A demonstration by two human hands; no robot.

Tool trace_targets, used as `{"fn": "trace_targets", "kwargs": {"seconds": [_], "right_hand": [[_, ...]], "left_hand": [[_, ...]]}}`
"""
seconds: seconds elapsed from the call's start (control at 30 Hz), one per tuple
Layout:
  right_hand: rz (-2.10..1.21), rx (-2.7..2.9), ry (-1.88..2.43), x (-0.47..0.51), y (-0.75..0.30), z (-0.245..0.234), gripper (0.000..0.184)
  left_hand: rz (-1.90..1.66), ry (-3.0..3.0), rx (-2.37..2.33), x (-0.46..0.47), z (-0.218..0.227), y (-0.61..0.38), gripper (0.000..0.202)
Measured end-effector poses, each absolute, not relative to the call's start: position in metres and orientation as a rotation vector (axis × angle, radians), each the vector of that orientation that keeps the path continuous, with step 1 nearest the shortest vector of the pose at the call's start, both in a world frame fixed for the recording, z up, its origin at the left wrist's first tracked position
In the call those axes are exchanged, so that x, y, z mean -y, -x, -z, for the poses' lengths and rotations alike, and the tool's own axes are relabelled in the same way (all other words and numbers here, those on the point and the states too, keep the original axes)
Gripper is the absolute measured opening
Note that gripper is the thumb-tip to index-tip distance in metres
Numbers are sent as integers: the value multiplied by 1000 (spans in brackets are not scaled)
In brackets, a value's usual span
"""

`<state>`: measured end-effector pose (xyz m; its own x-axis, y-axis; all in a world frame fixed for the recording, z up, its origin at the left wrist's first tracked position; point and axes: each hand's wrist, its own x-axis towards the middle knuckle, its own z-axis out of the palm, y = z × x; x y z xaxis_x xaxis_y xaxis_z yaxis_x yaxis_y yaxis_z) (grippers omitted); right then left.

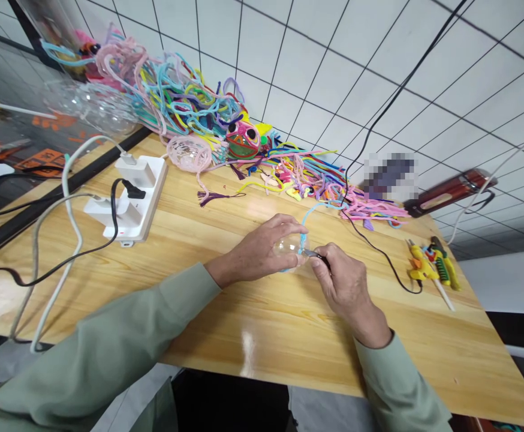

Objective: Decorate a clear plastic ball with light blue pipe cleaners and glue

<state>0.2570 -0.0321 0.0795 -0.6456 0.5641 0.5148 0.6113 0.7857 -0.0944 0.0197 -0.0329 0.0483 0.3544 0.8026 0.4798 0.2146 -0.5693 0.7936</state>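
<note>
My left hand (274, 247) is closed around a clear plastic ball (289, 245), its thumb and fingers on opposite sides. Light blue fuzzy pipe cleaner (303, 243) lies along the ball's right side, and a loose length of it arcs up and away to the right. In my right hand (345, 279) is a small tool with a metal tip and dark handle (318, 256). The tool's tip meets the ball near the blue pipe cleaner; its exact kind is hidden by my fingers.
Pipe cleaners (185, 96) in many colours are heaped along the wall, beside a decorated ball with eyes (243, 139). A white power strip (147, 207) with cables stands left. At right lie a yellow glue gun (421, 264), pliers (444, 264) and a red flask (453, 192).
</note>
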Motion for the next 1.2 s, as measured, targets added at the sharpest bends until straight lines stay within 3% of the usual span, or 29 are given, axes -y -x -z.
{"fn": "trace_targets", "kwargs": {"seconds": [1.2], "right_hand": [[67,2444,911,35,-254,-75,25]], "left_hand": [[-1218,-2008,-891,33,-46,-21,44]]}}
